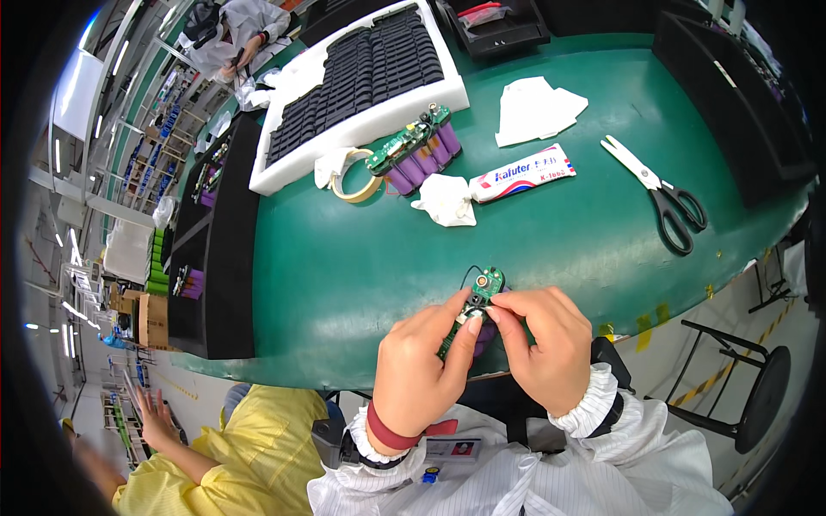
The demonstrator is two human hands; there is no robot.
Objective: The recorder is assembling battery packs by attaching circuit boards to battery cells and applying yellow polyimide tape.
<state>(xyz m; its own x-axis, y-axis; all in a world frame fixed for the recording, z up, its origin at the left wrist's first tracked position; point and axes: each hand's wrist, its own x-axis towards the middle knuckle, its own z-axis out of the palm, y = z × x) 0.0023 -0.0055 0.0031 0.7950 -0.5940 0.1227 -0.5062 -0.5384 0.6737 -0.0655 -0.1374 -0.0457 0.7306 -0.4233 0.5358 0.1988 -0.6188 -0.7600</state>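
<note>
A battery pack with a green circuit board (491, 281) and purple cells is held between my two hands near the front edge of the table. My left hand (417, 361) closes on its left side, with thumb and finger pressed near the board's middle. From the right, my right hand (546, 344) pinches the same spot with thumb and forefinger. A dark wire loops above the board. Whatever small part the fingertips press is mostly hidden. Beyond my hands lie a second battery pack (419, 162), a crumpled white tissue (447, 201) and a white, red and blue box (523, 175).
Black-handled scissors (658, 187) and white paper (538, 112) lie at right. A tape roll (342, 187) sits by a white foam tray (453, 86) of black parts. Black racks (228, 284) stand left. A person in yellow (258, 447) is close at lower left; a stool (761, 400) stands right.
</note>
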